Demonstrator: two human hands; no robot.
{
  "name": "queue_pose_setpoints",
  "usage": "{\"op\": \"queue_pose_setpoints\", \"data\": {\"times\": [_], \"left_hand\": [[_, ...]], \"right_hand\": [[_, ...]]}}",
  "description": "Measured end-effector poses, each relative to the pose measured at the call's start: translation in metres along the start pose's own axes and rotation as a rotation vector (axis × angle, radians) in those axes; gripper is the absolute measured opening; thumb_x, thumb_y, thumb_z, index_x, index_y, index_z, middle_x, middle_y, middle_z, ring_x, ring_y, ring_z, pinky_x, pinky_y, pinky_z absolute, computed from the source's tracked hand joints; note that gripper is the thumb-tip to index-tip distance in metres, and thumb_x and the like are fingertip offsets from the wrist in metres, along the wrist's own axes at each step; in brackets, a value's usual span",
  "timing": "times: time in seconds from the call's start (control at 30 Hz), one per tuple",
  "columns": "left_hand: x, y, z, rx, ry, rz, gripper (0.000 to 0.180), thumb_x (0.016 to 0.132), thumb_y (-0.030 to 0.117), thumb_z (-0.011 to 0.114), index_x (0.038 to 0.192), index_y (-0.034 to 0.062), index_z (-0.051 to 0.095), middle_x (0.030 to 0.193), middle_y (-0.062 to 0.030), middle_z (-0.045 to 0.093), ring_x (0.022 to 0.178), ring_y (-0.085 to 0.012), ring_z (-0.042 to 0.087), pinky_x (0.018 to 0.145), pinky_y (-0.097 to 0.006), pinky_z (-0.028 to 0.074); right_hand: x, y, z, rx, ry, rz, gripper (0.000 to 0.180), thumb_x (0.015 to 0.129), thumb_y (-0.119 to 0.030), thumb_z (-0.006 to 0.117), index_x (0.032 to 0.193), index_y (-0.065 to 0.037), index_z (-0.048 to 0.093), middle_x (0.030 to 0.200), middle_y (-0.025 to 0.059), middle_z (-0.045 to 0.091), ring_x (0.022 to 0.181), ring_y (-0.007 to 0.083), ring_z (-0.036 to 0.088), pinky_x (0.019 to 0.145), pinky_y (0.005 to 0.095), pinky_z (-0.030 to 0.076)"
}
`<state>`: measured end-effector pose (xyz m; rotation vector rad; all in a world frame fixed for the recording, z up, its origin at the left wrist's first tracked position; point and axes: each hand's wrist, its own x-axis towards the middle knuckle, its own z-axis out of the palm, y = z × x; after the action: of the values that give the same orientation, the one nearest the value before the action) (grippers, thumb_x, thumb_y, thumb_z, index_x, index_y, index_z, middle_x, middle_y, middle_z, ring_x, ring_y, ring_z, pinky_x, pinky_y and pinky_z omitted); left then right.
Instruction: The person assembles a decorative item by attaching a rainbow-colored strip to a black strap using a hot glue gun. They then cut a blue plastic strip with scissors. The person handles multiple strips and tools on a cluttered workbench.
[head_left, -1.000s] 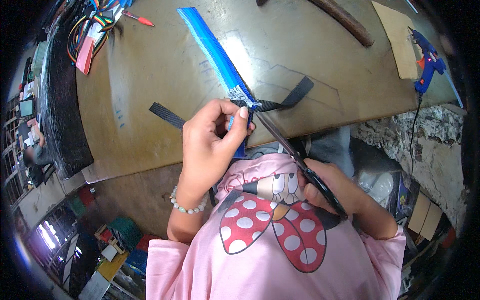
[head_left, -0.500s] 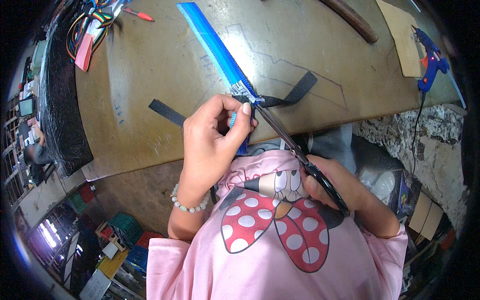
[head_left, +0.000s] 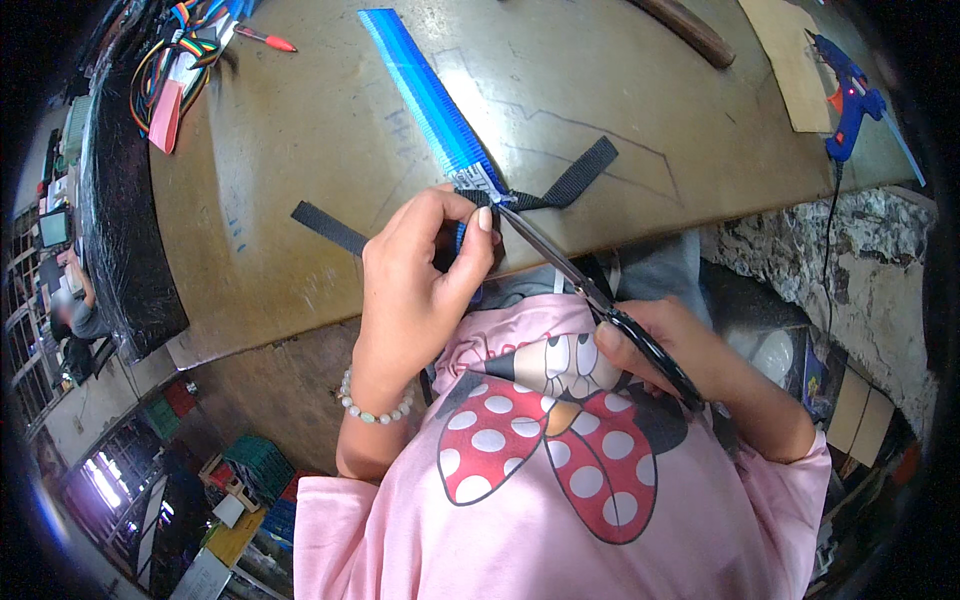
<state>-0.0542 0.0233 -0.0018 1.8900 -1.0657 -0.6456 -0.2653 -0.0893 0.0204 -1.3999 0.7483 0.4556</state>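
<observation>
From my distant seat I am seeing a glossy brown worktable (head_left: 260,270) filling the upper view, a pale glare (head_left: 472,95) shining on its top. A patchy, flaking wall (head_left: 870,240) is standing at the right, while a bright window (head_left: 105,478) is glowing at the lower left.

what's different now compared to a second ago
The right hand has brought the tips of the scissors slightly up and left, closer to where the black strap meets the blue strip. Nothing was let go: the left hand still pinches strip and strap, the right still holds the scissors.
</observation>
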Motion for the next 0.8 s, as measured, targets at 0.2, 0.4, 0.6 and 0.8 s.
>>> {"op": "queue_pose_setpoints", "data": {"times": [0.2,0.4,0.6,0.8], "left_hand": [[0.000,0.001,-0.001,-0.001,-0.013,0.051,0.011,0.087,0.007,0.066,0.084,-0.0003,0.057,0.077,-0.0108,0.063,0.065,-0.0193,0.060,0.061,-0.028,0.047],[0.000,-0.001,-0.001,-0.101,-0.010,-0.007,0.011,0.090,0.006,0.064,0.084,-0.0013,0.057,0.076,-0.0089,0.065,0.064,-0.0109,0.060,0.059,-0.025,0.048],[0.003,-0.001,-0.001,-0.216,-0.007,-0.160,0.013,0.092,0.008,0.063,0.087,-0.0017,0.057,0.073,-0.0054,0.067,0.064,-0.0061,0.061,0.058,-0.022,0.048],[0.003,-0.001,0.000,-0.194,0.016,-0.134,0.013,0.092,0.008,0.064,0.087,-0.0013,0.056,0.070,-0.0050,0.067,0.064,-0.0058,0.062,0.056,-0.021,0.047]], "right_hand": [[-0.002,0.001,-0.002,-0.033,0.026,0.036,0.064,0.091,-0.060,0.056,0.066,-0.001,0.060,0.054,0.0040,0.050,0.055,0.0095,0.048,0.049,0.0305,0.039],[-0.006,0.013,0.009,0.053,0.131,-0.136,0.057,0.094,-0.053,0.056,0.073,0.000,0.058,0.056,0.0066,0.053,0.052,0.0140,0.048,0.050,0.0331,0.041],[-0.003,0.015,0.009,-0.086,0.072,-0.216,0.056,0.096,-0.053,0.051,0.081,0.000,0.055,0.059,0.0119,0.059,0.055,0.0240,0.060,0.053,0.0376,0.046],[0.003,0.007,0.008,-0.037,0.009,-0.165,0.063,0.095,-0.060,0.047,0.079,0.001,0.056,0.059,0.0132,0.059,0.056,0.0256,0.063,0.052,0.0376,0.046]]}}
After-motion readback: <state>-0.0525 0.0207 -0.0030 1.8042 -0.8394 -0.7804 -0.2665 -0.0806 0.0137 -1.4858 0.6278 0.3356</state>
